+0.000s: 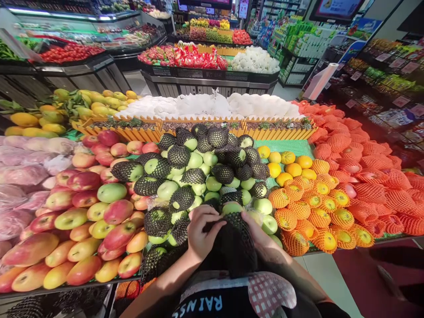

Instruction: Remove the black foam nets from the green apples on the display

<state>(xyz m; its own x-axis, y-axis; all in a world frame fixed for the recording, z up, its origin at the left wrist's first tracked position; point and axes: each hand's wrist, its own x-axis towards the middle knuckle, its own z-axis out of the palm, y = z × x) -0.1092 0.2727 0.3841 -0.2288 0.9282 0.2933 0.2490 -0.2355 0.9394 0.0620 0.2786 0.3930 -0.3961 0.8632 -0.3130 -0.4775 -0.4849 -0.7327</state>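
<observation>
A green apple (232, 207) sits partly inside a black foam net sleeve (236, 238) right in front of me, at the near edge of the fruit stand. My left hand (202, 232) is closed on the left side of the net. On the net's right side, my right hand (256, 234) grips it too. Behind them lies a pile of green apples (198, 176), many in black nets.
Red and yellow apples (89, 221) fill the left of the stand. Oranges in orange nets (318, 212) lie to the right, with red-netted fruit (364, 168) beyond. An orange fence divider (198, 126) runs across the back, white-wrapped fruit behind it. Aisle floor (331, 274) lies at lower right.
</observation>
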